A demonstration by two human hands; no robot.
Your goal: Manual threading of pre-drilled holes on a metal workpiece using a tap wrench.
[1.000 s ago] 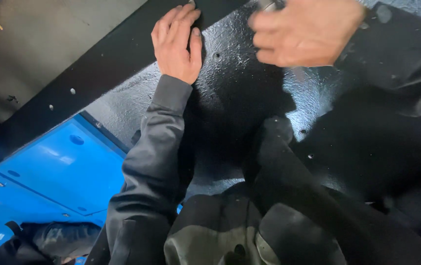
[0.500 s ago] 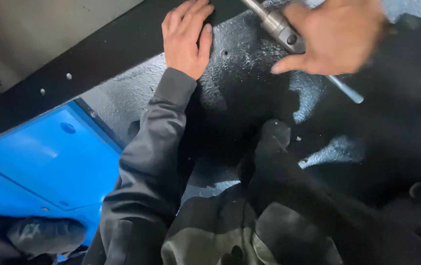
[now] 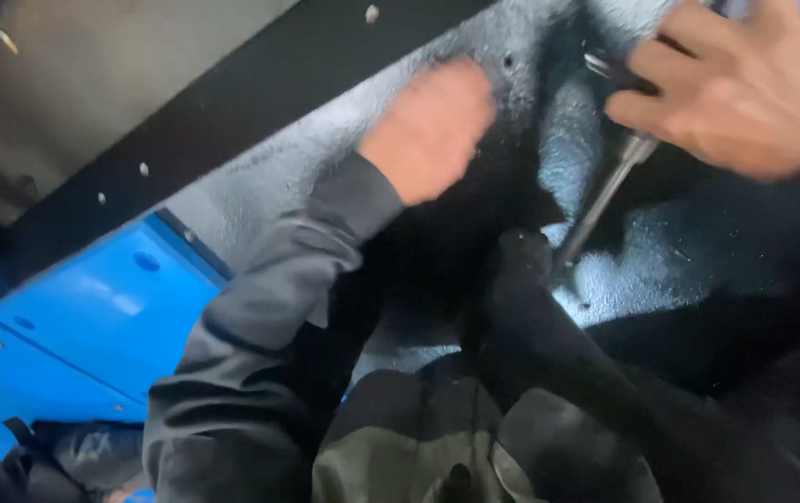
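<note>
My left hand (image 3: 432, 126) rests against a black, rough-coated metal surface (image 3: 670, 261). It is blurred and its fingers cannot be made out. My grey sleeve (image 3: 269, 317) runs down from it to the lower left. My right hand (image 3: 745, 88) is at the upper right, with thumb and fingers around the head of a long metal socket wrench (image 3: 605, 196). The wrench's shaft slants down and left, and its lower end is close to the coated surface.
A black beam (image 3: 232, 121) with small rivets crosses diagonally at the upper left, with a grey wall (image 3: 92, 74) beyond it. A blue metal panel (image 3: 83, 326) lies at the lower left. My dark trouser legs (image 3: 549, 373) fill the bottom centre.
The view has shifted, so both hands sit further right. My right hand has swung the wrench so its shaft now points down-left. My left hand has moved and blurred.
</note>
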